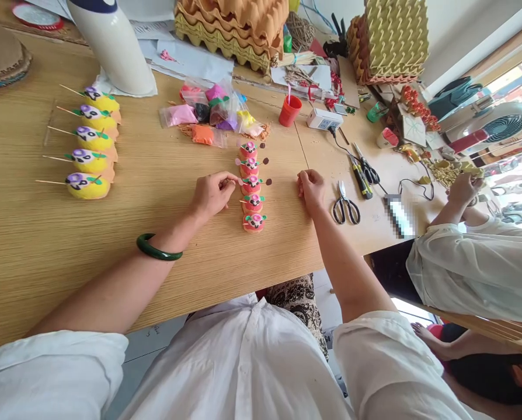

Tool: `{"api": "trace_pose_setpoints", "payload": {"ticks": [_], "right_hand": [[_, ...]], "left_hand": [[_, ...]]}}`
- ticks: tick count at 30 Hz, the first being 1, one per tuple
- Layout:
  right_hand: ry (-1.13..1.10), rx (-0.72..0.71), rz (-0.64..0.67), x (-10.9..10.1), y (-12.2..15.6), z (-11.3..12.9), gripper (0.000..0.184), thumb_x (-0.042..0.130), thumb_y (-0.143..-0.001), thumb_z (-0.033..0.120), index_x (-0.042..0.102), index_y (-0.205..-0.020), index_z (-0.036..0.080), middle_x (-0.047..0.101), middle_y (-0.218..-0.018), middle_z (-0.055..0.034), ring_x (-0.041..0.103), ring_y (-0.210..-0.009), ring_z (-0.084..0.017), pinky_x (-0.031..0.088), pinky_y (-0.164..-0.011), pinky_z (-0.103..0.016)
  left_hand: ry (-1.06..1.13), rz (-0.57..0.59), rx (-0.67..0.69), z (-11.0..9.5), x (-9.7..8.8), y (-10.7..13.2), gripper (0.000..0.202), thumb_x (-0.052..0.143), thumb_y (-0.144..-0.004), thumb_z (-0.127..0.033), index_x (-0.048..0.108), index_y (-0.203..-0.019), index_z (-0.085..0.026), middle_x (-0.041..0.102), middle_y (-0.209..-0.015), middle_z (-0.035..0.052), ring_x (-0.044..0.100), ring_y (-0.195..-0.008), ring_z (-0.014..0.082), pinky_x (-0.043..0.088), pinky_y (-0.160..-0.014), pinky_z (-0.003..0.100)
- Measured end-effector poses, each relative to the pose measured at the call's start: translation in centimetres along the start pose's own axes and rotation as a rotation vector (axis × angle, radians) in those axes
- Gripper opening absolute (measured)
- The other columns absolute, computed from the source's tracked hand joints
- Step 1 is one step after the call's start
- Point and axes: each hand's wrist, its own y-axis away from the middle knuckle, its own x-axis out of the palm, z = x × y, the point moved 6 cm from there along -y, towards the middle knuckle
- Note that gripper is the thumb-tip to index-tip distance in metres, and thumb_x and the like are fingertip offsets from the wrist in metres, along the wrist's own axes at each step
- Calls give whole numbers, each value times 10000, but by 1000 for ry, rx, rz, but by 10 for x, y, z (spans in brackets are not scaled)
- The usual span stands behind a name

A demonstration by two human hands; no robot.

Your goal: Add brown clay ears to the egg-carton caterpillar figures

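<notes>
A row of several small pink clay figures (pixel 252 185) with green leaves lies on the wooden table (pixel 164 233) between my hands. My left hand (pixel 212 192), with a green bangle on the wrist, pinches at the middle figure of the row, fingers closed on something I cannot make out. My right hand (pixel 311 188) rests on the table just right of the row, fingers curled in a pinch; what it holds is too small to name. Small dark brown discs (pixel 268 181) lie beside the figures.
Several yellow clay figures on sticks (pixel 90 143) lie at the left. Bags of coloured clay (pixel 212 111), a red cup (pixel 289 110), scissors (pixel 345 205), pliers (pixel 362 172), egg trays (pixel 239 23) and a white jug (pixel 114 46) stand further back. Another person's hand (pixel 462 189) works at the right.
</notes>
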Motion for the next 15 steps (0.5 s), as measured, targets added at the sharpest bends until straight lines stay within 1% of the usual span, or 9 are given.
{"api": "trace_pose_setpoints", "payload": {"ticks": [8,11,15], "right_hand": [[-59,-13,42,-4,-1,-7,313,721,-845,500,635,-794,204,690,-713,38,412,-414,-41,368,-398,-205],[-89,-22,55,-4,-3,-9,317,727,-832,514,644,-851,208,717,-766,30,431,-416,-42,384,-409,-209],[-139,-44,52,-6,-5,-10,328,731,-807,517,635,-888,214,715,-805,21,478,-446,-49,408,-441,-216]], "left_hand": [[49,-104,-24,-4,-4,8,273,548,-849,-269,795,-865,-154,494,-495,-69,514,-347,92,326,-430,226],[98,-138,-38,-2,-5,9,258,569,-839,-276,800,-860,-164,502,-498,-71,504,-355,85,321,-428,219],[151,-191,-72,-1,-5,9,237,594,-810,-285,796,-834,-164,504,-506,-66,485,-358,81,316,-415,220]]}}
